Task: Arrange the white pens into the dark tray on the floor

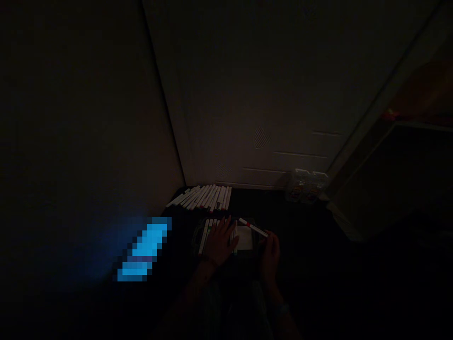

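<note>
The scene is very dark. My left hand (222, 240) lies flat with fingers spread on a row of white markers (206, 232) inside a dark tray (247, 255) on the floor. My right hand (270, 250) is closed around a white marker with a red band (252, 227), held slanting above the tray's right side. A pale empty patch of the tray shows between the two hands. Beyond the tray, a second row of white markers (205, 197) lies side by side on the floor near the wall corner.
A glowing blue pixelated screen (144, 250) lies on the floor to the left. A clear plastic container (306, 186) stands by the door at the back right. A dark furniture edge (357, 208) rises on the right. Walls close in left and behind.
</note>
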`<state>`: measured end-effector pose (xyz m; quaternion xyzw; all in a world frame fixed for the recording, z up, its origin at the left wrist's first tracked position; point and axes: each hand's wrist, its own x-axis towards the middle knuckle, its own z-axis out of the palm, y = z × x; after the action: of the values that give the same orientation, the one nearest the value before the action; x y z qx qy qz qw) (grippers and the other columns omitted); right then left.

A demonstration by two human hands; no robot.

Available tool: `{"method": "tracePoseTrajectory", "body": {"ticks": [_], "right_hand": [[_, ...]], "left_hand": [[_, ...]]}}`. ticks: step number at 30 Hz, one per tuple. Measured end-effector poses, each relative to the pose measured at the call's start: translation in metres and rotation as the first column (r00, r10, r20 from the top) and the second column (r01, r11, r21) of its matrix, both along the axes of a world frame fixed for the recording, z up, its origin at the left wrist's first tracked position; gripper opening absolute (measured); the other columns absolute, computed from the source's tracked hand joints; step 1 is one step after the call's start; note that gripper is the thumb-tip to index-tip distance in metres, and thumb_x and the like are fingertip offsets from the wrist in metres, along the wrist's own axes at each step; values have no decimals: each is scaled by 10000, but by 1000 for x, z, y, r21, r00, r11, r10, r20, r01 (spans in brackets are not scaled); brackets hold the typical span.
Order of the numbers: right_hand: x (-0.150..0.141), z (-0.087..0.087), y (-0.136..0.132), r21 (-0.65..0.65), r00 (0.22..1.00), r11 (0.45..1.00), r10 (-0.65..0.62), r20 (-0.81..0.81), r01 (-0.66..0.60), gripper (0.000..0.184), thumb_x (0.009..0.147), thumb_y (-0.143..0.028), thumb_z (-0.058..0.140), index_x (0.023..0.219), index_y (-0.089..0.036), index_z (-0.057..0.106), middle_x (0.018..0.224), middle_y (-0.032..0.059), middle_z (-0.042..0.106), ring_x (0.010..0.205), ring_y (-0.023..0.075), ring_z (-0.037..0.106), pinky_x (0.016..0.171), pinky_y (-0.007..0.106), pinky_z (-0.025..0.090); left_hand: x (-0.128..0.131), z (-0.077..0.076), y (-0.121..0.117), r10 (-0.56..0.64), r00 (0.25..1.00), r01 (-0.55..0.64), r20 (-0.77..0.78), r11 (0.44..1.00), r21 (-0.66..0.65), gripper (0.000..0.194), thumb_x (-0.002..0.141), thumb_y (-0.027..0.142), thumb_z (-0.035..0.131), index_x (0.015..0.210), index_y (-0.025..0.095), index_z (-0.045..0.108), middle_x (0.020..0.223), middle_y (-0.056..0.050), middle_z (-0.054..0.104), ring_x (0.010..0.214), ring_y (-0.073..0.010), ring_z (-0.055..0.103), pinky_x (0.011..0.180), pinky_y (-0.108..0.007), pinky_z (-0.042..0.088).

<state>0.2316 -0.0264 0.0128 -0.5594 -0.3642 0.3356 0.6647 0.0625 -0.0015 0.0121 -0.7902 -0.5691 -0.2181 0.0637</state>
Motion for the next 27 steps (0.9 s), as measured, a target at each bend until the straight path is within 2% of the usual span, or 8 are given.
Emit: {"method": "tracePoseTrajectory", "body": {"ticks": [7, 13, 20, 27], "right_hand": [[0, 0, 0, 20, 1000, 1000, 4, 27, -5, 360, 853, -487, 374, 931, -200, 576, 684, -18, 514, 660, 123, 497, 651, 224, 398], [0, -1, -1, 2, 1000, 1000, 17, -18, -17, 349, 856, -479, 380, 972, -207, 566, 677, -30, 497, 643, 115, 488, 642, 221, 397], [-1, 1, -1, 26, 999, 999, 23, -33, -22, 332, 857, -468, 390, 940, -201, 569, 720, -17, 510, 672, 114, 490, 649, 216, 399], [-5, 5, -1, 18, 997, 999, 31, -73, -30, 342, 860, -482, 384, 925, -200, 567, 672, -28, 490, 621, 108, 479, 602, 205, 397]], "left_hand": [[-12, 14, -16, 10, 1000, -11, 25, 999, 31, 474, 886, 369, 318, 1350, 274, 297, 1425, -40, 310, 1291, -203, 313, 1035, -430, 293], [-34, 10, -38, 123, 992, -122, -5, 990, 74, 531, 852, 440, 363, 1346, 250, 321, 1426, -34, 302, 1332, -242, 215, 1073, -481, 210], [-37, 4, -45, -5, 995, 10, -97, 999, 52, 691, 771, 593, 421, 1365, 270, 276, 1427, -37, 297, 1324, -264, 230, 1056, -477, 240], [-41, -9, -38, -28, 996, 33, -89, 998, 47, 688, 765, 606, 426, 1361, 297, 275, 1423, -32, 309, 1311, -258, 266, 1027, -454, 286]]}}
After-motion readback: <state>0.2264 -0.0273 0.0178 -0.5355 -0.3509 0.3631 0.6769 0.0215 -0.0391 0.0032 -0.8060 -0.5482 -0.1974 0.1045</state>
